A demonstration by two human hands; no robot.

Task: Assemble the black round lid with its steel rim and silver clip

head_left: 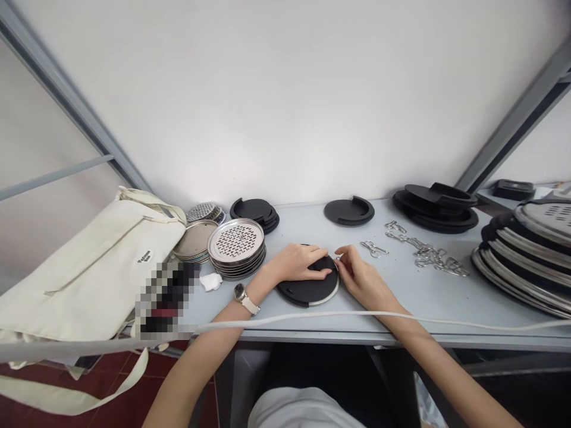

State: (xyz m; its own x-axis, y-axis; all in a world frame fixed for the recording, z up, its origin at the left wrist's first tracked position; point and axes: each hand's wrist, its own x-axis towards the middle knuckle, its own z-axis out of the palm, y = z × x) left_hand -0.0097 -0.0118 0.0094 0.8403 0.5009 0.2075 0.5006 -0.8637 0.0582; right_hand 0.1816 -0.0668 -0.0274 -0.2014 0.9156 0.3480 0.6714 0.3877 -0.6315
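Observation:
My left hand [306, 263], with a watch on its wrist, lies over a black round holder [307, 291] on the table and grips it, thumb and fingers pressing on its top. A pale metal rim shows along the holder's lower right edge. At that right edge, my right hand [357, 273] pinches a small metal piece with thumb and forefinger; most of it is hidden by the fingers. Loose wire clips [375, 248] lie just right of this hand. Left of my left hand stands a stack of round metal grater plates [236, 242].
More black holders [350, 211] sit along the wall, with a pile of wire clips [439, 258] at right. A tall stack of black and metal discs [526, 255] fills the right end. A cream bag [98, 255] lies left. A white cable [285, 320] crosses in front.

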